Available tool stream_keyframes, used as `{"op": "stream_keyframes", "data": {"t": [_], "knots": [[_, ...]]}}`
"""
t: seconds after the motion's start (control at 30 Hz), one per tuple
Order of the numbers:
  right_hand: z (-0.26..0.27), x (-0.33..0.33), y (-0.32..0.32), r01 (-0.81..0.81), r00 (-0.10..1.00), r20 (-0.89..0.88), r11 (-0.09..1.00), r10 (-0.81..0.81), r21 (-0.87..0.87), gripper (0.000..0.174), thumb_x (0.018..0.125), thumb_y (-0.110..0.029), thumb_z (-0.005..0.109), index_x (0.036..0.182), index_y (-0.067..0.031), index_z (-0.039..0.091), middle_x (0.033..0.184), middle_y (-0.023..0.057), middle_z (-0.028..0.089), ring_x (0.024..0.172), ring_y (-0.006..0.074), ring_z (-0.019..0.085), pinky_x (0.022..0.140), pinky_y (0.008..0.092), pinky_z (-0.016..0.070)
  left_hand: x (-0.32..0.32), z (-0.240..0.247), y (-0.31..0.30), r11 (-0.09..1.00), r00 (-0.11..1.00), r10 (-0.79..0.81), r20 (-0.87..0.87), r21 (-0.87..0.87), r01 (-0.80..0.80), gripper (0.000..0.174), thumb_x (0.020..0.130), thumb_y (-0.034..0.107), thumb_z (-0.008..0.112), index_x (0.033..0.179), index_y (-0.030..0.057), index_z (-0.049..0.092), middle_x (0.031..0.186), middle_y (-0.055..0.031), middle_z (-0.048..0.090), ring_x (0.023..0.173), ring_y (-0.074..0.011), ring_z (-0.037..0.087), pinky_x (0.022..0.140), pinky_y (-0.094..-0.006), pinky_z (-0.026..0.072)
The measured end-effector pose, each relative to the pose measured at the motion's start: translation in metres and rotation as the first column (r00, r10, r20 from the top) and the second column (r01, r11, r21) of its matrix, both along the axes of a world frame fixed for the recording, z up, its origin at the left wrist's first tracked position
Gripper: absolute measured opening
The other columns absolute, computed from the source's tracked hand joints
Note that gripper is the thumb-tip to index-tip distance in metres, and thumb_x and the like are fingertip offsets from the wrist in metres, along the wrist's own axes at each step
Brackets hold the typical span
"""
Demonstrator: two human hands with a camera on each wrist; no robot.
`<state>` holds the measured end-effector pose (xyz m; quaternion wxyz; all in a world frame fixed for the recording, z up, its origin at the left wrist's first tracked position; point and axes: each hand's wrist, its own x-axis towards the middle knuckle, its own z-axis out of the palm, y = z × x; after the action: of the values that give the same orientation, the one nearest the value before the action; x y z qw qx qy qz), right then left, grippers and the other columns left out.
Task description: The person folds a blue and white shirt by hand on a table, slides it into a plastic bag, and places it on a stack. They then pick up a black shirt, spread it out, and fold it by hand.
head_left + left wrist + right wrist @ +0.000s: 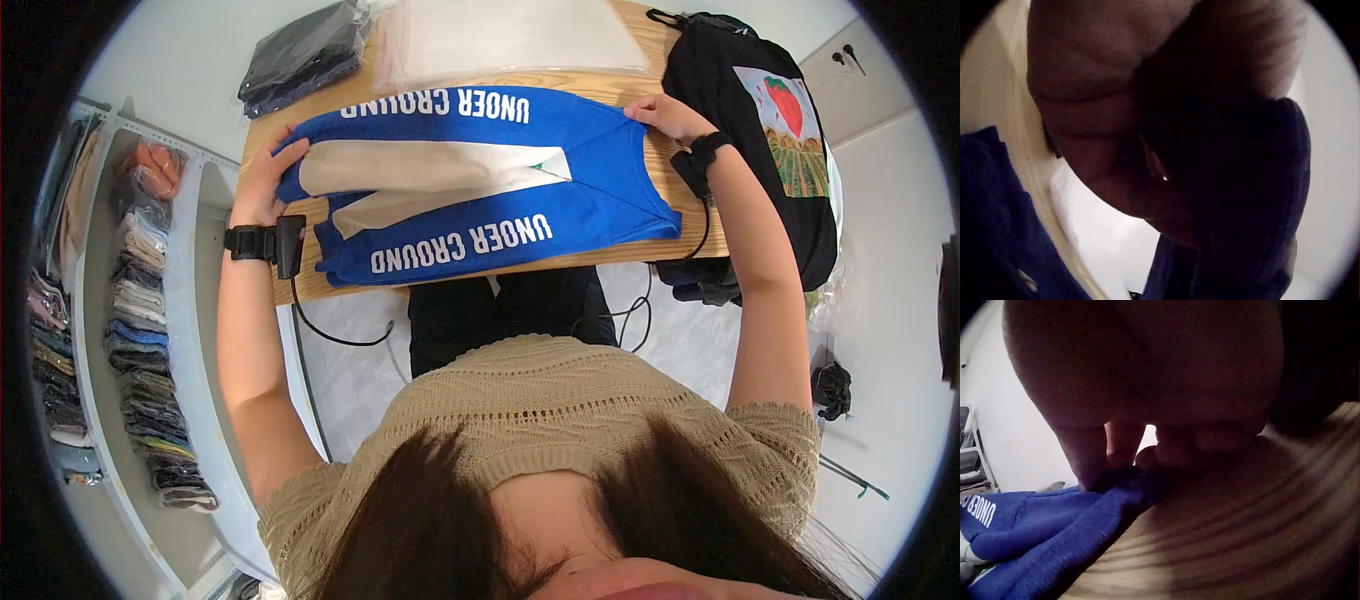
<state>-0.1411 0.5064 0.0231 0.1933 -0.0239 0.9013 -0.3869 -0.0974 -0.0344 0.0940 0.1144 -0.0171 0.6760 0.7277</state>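
Note:
A blue garment [610, 170] with beige panels and white "UNDER GROUND" lettering along both long sides lies stretched across the table. At its far left end my left hand [262, 182] grips a bunched blue part, thumb on top. In the left wrist view the fingers of that hand curl round the dark blue cloth [1247, 206]. My right hand [676, 117] pinches the garment's upper right corner between thumb and fingers. The right wrist view shows its fingertips [1091, 478] at the blue edge, just over the wood. Part of the beige middle is folded and creased.
On the wooden table [700, 235], a stack of bagged dark clothes [305, 60] sits back left, beside clear plastic bags [510, 40]. A black bag [700, 65] with a strawberry picture lies at the right. Shelves [185, 300] of folded clothes stand left. Cables hang from both wrist cameras.

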Motion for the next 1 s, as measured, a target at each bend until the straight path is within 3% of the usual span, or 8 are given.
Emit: {"op": "stream_keyframes", "data": {"t": [0.2, 0.33, 0.43, 0.53, 0.63, 0.77, 0.93, 1.0], "knots": [[0.009, 0.004, -0.008, -0.005, 1.000, 0.000, 0.996, 0.005, 0.092, 0.034, 0.087, -0.033, 0.059, 0.102, -0.0026, 0.063, 0.091, 0.0010, 0.062, 0.084, 0.0095, 0.052, 0.082, 0.0230, 0.0396, -0.024, -0.043, -0.019, 0.808, 0.996, -0.018, 0.083, -0.585, 0.064, 0.045, 0.076, 0.013, 0.069, 0.115, 0.0018, 0.051, 0.099, -0.0083, 0.059, 0.087, -0.0137, 0.056, 0.073, -0.0246, 0.0449], [-0.002, 0.000, -0.005, 0.007, 0.999, -0.052, 0.997, -0.003, 0.074, 0.034, 0.089, -0.033, 0.057, 0.101, -0.0015, 0.063, 0.089, 0.0013, 0.062, 0.082, 0.0097, 0.052, 0.080, 0.0236, 0.0401, -0.023, -0.057, -0.021, 0.940, 0.990, -0.047, -0.129, -0.341, 0.000, 0.048, 0.075, 0.013, 0.069, 0.119, 0.0046, 0.050, 0.107, -0.0091, 0.057, 0.094, -0.0174, 0.055, 0.079, -0.0274, 0.0433], [-0.004, -0.003, -0.003, -0.019, 0.999, -0.041, 0.995, 0.024, 0.099, 0.034, 0.089, -0.032, 0.056, 0.100, -0.0014, 0.063, 0.087, 0.0009, 0.061, 0.081, 0.0096, 0.051, 0.079, 0.0238, 0.0403, 0.000, -0.033, 0.004, 0.637, 0.789, -0.196, -0.583, -0.687, -0.349, 0.043, 0.073, 0.012, 0.066, 0.115, 0.0099, 0.055, 0.116, -0.0105, 0.055, 0.108, -0.0269, 0.049, 0.090, -0.0360, 0.0397], [-0.001, 0.001, -0.007, -0.004, 0.999, -0.039, 0.993, 0.009, 0.122, 0.035, 0.089, -0.033, 0.056, 0.101, -0.0014, 0.062, 0.086, 0.0005, 0.060, 0.080, 0.0093, 0.050, 0.078, 0.0237, 0.0404, 0.030, -0.016, 0.030, 0.518, 0.616, -0.639, -0.461, -0.850, -0.098, 0.044, 0.073, 0.014, 0.065, 0.115, 0.0097, 0.055, 0.123, -0.0128, 0.051, 0.117, -0.0316, 0.043, 0.097, -0.0390, 0.0354], [0.011, 0.007, -0.011, 0.000, 0.999, -0.037, 0.983, 0.007, 0.181, 0.038, 0.088, -0.034, 0.057, 0.107, -0.0012, 0.059, 0.089, 0.0032, 0.061, 0.082, 0.0117, 0.052, 0.078, 0.0249, 0.0414, 0.035, -0.030, 0.028, 0.323, 0.596, -0.737, -0.317, -0.941, -0.101, 0.050, 0.078, 0.024, 0.063, 0.124, 0.0134, 0.050, 0.134, -0.0159, 0.042, 0.128, -0.0346, 0.032, 0.104, -0.0402, 0.0290], [0.036, 0.019, -0.032, 0.154, 0.975, -0.221, 0.799, -0.027, 0.582, 0.047, 0.084, -0.034, 0.061, 0.115, -0.0009, 0.051, 0.100, 0.0157, 0.062, 0.098, 0.0248, 0.058, 0.084, 0.0310, 0.0443, 0.036, -0.056, 0.015, 0.213, 0.707, -0.701, -0.100, -0.974, 0.074, 0.059, 0.081, 0.039, 0.059, 0.133, 0.0175, 0.041, 0.142, -0.0175, 0.028, 0.134, -0.0365, 0.019, 0.106, -0.0427, 0.0237], [0.061, 0.101, -0.162, -0.183, 0.739, -0.622, 0.966, 0.259, 0.185, 0.049, 0.082, -0.031, 0.060, 0.120, -0.0025, 0.049, 0.116, 0.0252, 0.052, 0.113, 0.0356, 0.048, 0.093, 0.0435, 0.0398, 0.042, -0.062, 0.020, 0.085, 0.690, -0.722, -0.047, -0.996, 0.020, 0.069, 0.081, 0.056, 0.050, 0.138, 0.0219, 0.033, 0.146, -0.0194, 0.017, 0.135, -0.0394, 0.010, 0.105, -0.0524, 0.0179], [0.043, 0.143, -0.208, -0.163, 0.724, -0.581, 0.911, 0.372, 0.379, 0.053, 0.081, -0.035, 0.060, 0.126, -0.0114, 0.046, 0.131, 0.0225, 0.040, 0.123, 0.0376, 0.037, 0.095, 0.0564, 0.0333, 0.043, -0.065, 0.019, 0.066, 0.685, -0.727, -0.046, -0.998, 0.003, 0.068, 0.082, 0.056, 0.049, 0.138, 0.0219, 0.033, 0.146, -0.0197, 0.017, 0.135, -0.0395, 0.010, 0.105, -0.0527, 0.0178]]}}
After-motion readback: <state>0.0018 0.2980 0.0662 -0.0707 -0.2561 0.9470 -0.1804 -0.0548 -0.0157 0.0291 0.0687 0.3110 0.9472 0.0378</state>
